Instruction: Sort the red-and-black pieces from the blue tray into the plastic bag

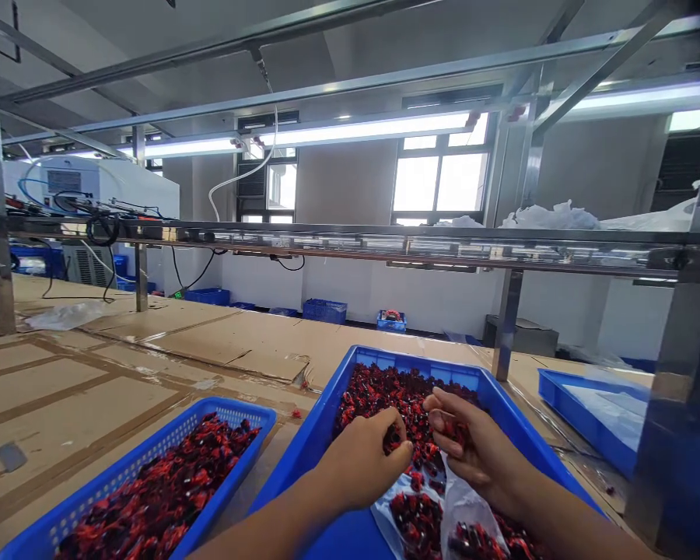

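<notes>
A large blue bin (303, 459) stands in front of me, filled with small red-and-black pieces (379, 385) whose kind I cannot make out. Over its middle, my left hand (367, 455) has its fingers curled towards the thumb; whatever they hold, if anything, is hidden. Just to the right, my right hand (472, 443) is closed around a few of the red-and-black pieces, with red showing between its fingers. Below both hands, crumpled white plastic sheeting (463, 498) lies in the near part of the bin, with more pieces on and around it.
A perforated blue basket (268, 416) of similar pieces is at left on the cardboard-covered table (210, 342). Another blue tray (583, 412) with white sheeting sits at right, behind a metal post (670, 397). A metal shelf (350, 233) crosses above the table.
</notes>
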{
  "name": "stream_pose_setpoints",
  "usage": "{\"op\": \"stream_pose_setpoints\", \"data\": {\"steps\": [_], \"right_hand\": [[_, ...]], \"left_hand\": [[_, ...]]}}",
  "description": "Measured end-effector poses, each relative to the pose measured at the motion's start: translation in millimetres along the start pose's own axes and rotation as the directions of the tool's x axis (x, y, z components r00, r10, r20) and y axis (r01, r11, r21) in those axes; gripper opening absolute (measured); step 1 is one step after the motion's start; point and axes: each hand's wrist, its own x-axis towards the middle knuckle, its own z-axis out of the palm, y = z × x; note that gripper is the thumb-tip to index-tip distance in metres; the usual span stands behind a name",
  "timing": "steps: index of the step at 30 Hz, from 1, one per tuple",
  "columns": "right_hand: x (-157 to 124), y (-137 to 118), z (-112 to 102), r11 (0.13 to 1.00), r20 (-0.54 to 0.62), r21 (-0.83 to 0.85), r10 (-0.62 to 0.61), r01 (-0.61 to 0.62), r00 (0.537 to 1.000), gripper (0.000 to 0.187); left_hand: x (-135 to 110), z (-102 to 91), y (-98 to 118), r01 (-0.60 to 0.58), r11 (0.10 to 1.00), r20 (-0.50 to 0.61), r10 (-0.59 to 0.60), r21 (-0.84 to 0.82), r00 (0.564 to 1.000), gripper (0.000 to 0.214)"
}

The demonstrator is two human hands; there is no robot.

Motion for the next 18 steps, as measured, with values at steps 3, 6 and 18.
{"op": "stream_pose_setpoints", "data": {"steps": [3, 6, 18], "right_hand": [[0, 9, 4, 0.919, 0.016, -0.386, -0.087, 0.086, 0.996, 0.026], [-3, 15, 10, 0.587, 0.106, -0.768, -0.275, 0.254, 0.956, 0.023], [-3, 15, 8, 0.458, 0.051, -0.875, -0.24, 0.159, 0.97, 0.02]], "left_hand": [[0, 10.4, -1, 0.068, 0.992, -0.064, -0.061, 0.108, 0.996, 0.014], [0, 20.1, 0, 0.106, 0.977, -0.109, -0.087, 0.187, 0.99, 0.014], [-4, 25.6, 9, 0.125, 0.978, -0.145, -0.102, 0.164, 0.984, 0.01]]}}
